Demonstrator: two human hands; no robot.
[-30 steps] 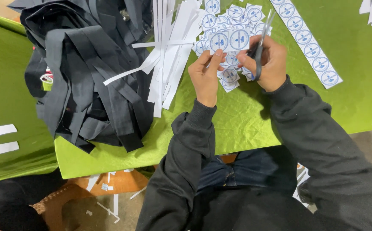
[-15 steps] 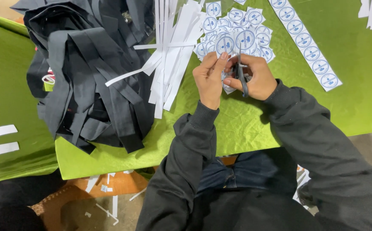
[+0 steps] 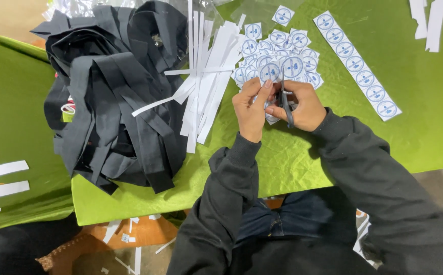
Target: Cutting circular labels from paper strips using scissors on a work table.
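- Pinching a small paper label piece (image 3: pixel 271 109), the left hand (image 3: pixel 251 109) is keeping its grip pressed on the sheet's edge just above the green tabletop (image 3: pixel 425 127).
- Closing round the dark scissors (image 3: pixel 286 104), the right hand (image 3: pixel 303 107) is working the blades at the paper.
- Thin, light and floppy, the paper is probably tearing easily, so holding it near the cut line seems best.
- Cut round labels (image 3: pixel 282 51) are lying just beyond the hands.
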